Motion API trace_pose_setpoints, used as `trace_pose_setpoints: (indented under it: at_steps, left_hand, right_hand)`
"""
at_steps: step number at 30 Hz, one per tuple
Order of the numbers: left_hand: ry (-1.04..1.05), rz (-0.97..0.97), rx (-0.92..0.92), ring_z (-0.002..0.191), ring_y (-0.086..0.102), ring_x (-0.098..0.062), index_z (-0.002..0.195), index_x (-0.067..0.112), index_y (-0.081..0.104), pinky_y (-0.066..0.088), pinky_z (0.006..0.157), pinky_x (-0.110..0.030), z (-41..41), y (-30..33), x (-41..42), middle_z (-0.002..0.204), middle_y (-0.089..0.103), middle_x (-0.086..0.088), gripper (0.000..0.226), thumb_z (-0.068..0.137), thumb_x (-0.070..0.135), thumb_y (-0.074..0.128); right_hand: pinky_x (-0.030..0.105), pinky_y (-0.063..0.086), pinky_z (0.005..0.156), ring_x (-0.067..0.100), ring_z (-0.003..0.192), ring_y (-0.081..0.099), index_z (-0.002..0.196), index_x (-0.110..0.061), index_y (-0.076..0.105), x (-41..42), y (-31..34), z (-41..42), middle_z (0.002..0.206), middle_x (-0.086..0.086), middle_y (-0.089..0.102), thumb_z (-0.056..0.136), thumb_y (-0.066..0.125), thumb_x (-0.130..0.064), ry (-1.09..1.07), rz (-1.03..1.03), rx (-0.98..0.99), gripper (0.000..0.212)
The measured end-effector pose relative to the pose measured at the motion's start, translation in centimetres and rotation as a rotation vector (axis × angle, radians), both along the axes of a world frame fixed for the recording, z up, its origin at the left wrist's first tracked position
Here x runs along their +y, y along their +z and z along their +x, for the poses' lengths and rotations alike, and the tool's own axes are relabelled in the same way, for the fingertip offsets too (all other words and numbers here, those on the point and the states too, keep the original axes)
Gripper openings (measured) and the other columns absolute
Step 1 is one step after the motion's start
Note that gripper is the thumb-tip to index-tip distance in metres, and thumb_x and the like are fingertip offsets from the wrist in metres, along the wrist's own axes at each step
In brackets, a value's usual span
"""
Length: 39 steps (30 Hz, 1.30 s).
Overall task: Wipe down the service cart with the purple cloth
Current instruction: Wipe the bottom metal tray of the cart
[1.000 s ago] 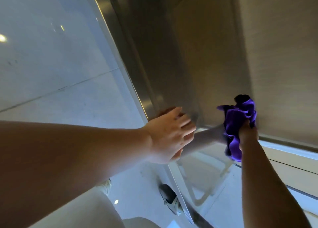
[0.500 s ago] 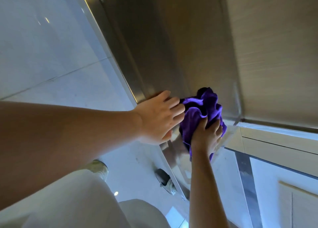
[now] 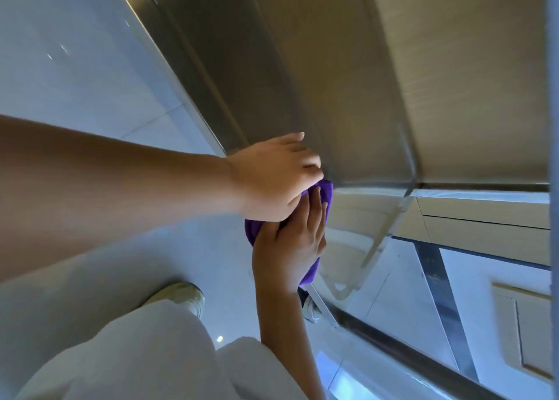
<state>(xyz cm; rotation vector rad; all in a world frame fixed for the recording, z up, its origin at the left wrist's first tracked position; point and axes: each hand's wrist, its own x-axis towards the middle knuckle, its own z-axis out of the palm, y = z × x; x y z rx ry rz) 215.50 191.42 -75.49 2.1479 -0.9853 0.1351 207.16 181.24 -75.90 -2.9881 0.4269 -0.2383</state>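
The service cart (image 3: 272, 67) is a brushed steel cart seen from above, its top running from upper left down to a near corner at the centre. My left hand (image 3: 272, 179) rests on that corner, fingers curled over the edge. Just below it my right hand (image 3: 290, 242) presses the purple cloth (image 3: 311, 271) flat against the cart's shiny end panel. Most of the cloth is hidden under both hands; purple shows at the left, top and bottom edges.
One cart wheel (image 3: 308, 307) shows below the cloth. My shoe (image 3: 181, 297) and pale trousers (image 3: 136, 354) stand on the grey tiled floor (image 3: 75, 67) at the left. A cream cabinet front (image 3: 484, 215) and a metal floor strip (image 3: 438, 294) lie to the right.
My right hand has carried the cloth from the cart's right end leftward and down to the near corner, under my left hand. The left hand has stayed on the corner.
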Motion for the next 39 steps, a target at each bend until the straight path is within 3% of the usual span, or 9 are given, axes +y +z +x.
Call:
trace_pose_setpoints:
  at_steps: [2, 4, 8, 11, 14, 20, 28, 34, 39]
  left_hand:
    - [-0.051, 0.092, -0.171, 0.102, 0.062, -0.032, 0.104, 0.004, 0.067, 0.037, 0.103, -0.045, 0.4, 0.4, 1.7, 0.104, 0.067, -0.013, 0.056, 0.077, 0.024, 0.022]
    - [-0.097, 0.165, -0.314, 0.107, 0.061, -0.034, 0.114, 0.0, 0.064, 0.043, 0.097, -0.048, 0.6, 0.1, 3.8, 0.112, 0.065, -0.018, 0.057, 0.079, 0.027, 0.028]
    - [-0.018, 0.444, -0.433, 0.12, 0.05, -0.041, 0.125, -0.011, 0.05, 0.039, 0.1, -0.049, 0.1, -1.6, 9.8, 0.13, 0.049, -0.031, 0.066, 0.079, 0.033, 0.033]
    - [0.007, 0.502, -0.407, 0.122, 0.047, -0.044, 0.124, -0.015, 0.048, 0.033, 0.104, -0.051, -0.4, -2.1, 12.8, 0.131, 0.045, -0.035, 0.064, 0.077, 0.027, 0.037]
    - [0.077, 0.493, -0.323, 0.119, 0.049, -0.046, 0.123, -0.018, 0.047, 0.031, 0.102, -0.054, -1.0, -2.2, 13.9, 0.128, 0.047, -0.037, 0.066, 0.067, 0.019, 0.053]
    - [0.223, 0.489, -0.256, 0.122, 0.043, -0.049, 0.127, -0.016, 0.042, 0.03, 0.104, -0.054, -0.2, -2.3, 16.0, 0.131, 0.043, -0.037, 0.076, 0.06, 0.015, 0.062]
    - [0.212, 0.498, -0.319, 0.127, 0.042, -0.043, 0.132, -0.009, 0.042, 0.028, 0.106, -0.052, -0.2, -2.9, 16.6, 0.137, 0.043, -0.029, 0.081, 0.061, 0.018, 0.069]
    - [0.313, 0.573, -0.284, 0.13, 0.036, -0.045, 0.134, -0.007, 0.039, 0.028, 0.099, -0.063, 0.6, -2.9, 18.7, 0.142, 0.035, -0.03, 0.088, 0.06, 0.025, 0.074]
    - [0.586, 0.718, -0.069, 0.142, 0.008, -0.04, 0.145, -0.005, 0.008, 0.009, 0.108, -0.062, 1.6, -2.0, 20.2, 0.153, 0.007, -0.027, 0.094, 0.078, 0.04, 0.056]
  right_hand:
    - [0.05, 0.044, 0.088, 0.036, 0.121, 0.051, 0.124, -0.007, 0.058, -0.7, 0.0, -0.8, 0.131, 0.013, 0.055, 0.081, 0.039, -0.034, 0.041, -0.021, -0.024, 0.054]
    - [0.05, 0.045, 0.087, 0.035, 0.12, 0.053, 0.123, -0.008, 0.058, -1.2, 0.3, -1.4, 0.13, 0.013, 0.057, 0.082, 0.04, -0.038, 0.03, -0.049, -0.038, 0.053]
    - [0.053, 0.041, 0.098, 0.032, 0.129, 0.044, 0.127, -0.007, 0.054, -0.2, 1.2, 1.8, 0.136, 0.013, 0.051, 0.082, 0.032, -0.05, 0.033, 0.033, 0.0, 0.065]
    - [0.046, 0.026, 0.111, 0.027, 0.139, 0.028, 0.139, -0.013, 0.041, 3.1, 1.8, 6.0, 0.148, 0.009, 0.036, 0.082, 0.025, -0.058, 0.13, 0.044, 0.117, 0.074]
    - [0.044, 0.017, 0.114, 0.023, 0.143, 0.016, 0.144, -0.022, 0.03, 7.0, 1.6, 10.2, 0.154, 0.004, 0.023, 0.092, 0.031, -0.051, 0.249, 0.034, 0.192, 0.059]
    - [0.045, 0.018, 0.114, 0.022, 0.141, 0.022, 0.141, -0.025, 0.038, 9.8, 1.6, 15.1, 0.152, 0.002, 0.029, 0.089, 0.029, -0.051, 0.524, 0.046, 0.17, 0.058]
    - [0.045, 0.026, 0.111, 0.025, 0.137, 0.031, 0.137, -0.02, 0.045, 6.3, 1.0, 10.2, 0.146, 0.005, 0.04, 0.081, 0.024, -0.056, 0.369, 0.092, 0.085, 0.07]
    - [0.049, 0.026, 0.11, 0.031, 0.136, 0.032, 0.138, -0.011, 0.042, 2.7, 1.5, 4.3, 0.145, 0.01, 0.039, 0.082, 0.021, -0.058, 0.124, 0.035, 0.158, 0.077]
    - [0.057, 0.039, 0.098, 0.041, 0.124, 0.045, 0.131, -0.008, 0.048, 8.1, 1.7, 7.0, 0.135, 0.018, 0.048, 0.078, 0.036, -0.07, 0.317, -0.131, 0.135, 0.082]
